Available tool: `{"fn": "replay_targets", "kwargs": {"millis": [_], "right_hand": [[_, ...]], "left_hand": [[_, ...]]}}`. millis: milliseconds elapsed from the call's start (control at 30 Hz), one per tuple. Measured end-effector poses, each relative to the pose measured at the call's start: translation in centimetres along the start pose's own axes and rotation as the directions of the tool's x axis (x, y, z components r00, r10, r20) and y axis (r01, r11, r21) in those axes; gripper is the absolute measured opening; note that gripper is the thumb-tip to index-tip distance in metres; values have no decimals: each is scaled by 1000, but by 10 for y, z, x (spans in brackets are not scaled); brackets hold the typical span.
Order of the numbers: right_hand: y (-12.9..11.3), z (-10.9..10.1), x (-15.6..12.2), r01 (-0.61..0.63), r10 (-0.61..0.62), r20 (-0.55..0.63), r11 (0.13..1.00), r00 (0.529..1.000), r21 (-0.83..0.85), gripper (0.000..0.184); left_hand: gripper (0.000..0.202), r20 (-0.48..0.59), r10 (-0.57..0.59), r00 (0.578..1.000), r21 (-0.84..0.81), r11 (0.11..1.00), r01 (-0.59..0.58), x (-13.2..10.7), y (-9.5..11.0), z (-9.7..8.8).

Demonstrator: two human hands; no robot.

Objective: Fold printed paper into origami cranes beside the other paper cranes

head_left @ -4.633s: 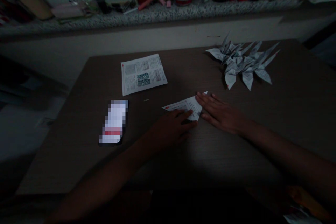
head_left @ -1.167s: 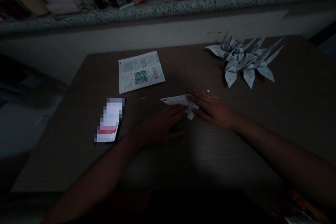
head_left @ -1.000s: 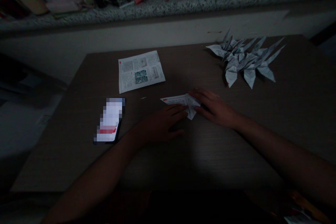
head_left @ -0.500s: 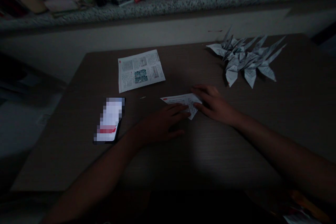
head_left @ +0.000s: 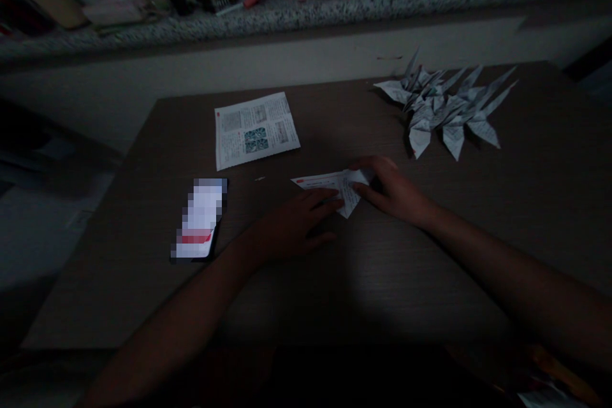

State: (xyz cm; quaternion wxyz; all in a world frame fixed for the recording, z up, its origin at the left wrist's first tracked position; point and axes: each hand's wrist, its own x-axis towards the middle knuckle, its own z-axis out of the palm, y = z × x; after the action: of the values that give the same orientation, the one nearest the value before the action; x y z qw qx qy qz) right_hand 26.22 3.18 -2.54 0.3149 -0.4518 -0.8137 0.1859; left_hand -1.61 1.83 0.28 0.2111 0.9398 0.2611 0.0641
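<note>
A printed sheet of paper (head_left: 351,201), folded into a triangular shape with a point toward me, lies on the table between my two hands. My left hand (head_left: 306,220) rests flat over its left part, fingers outstretched and a little apart, thumb on the tabletop. At the paper's right corner, my right hand (head_left: 389,191) is curled, with its thumb and forefinger gripping a flap there. Part of the paper is hidden under the left fingers and behind the right ones.
Left of my hands lies a phone (head_left: 198,220) with a lit, blurred screen. An unfolded printed sheet (head_left: 258,131) sits farther back. Several folded paper cranes (head_left: 444,108) cluster at the back right of the table (head_left: 119,280). Beyond the wall, a stone sill (head_left: 268,16) carries bottles and small items.
The fingers of my right hand have curled in more at the paper's right corner. My left hand has barely moved, and the other things stay where they were.
</note>
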Motion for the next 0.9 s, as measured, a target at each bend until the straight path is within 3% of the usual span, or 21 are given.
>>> {"fn": "replay_targets", "kwargs": {"millis": [100, 233, 433, 633, 900], "right_hand": [[-1, -2, 0, 3, -2, -27, 1000, 1000, 11, 37], [2, -8, -1, 43, -43, -13, 997, 999, 60, 22], [7, -21, -6, 33, -58, 93, 968, 994, 249, 21], [10, -26, -7, 18, -46, 149, 983, 988, 183, 28], [14, -31, -8, 50, -85, 212, 985, 973, 165, 23]], "left_hand": [[58, -2, -17, 1000, -29, 999, 17, 0, 0, -1], [50, -1, 5, 1000, -34, 999, -5, -1, -2, -2], [42, 7, 46, 999, -15, 999, -46, -3, -2, -2], [42, 12, 63, 998, 12, 998, -63, -2, 0, -4], [46, -1, 55, 998, 23, 998, -55, -3, 1, -1]]}}
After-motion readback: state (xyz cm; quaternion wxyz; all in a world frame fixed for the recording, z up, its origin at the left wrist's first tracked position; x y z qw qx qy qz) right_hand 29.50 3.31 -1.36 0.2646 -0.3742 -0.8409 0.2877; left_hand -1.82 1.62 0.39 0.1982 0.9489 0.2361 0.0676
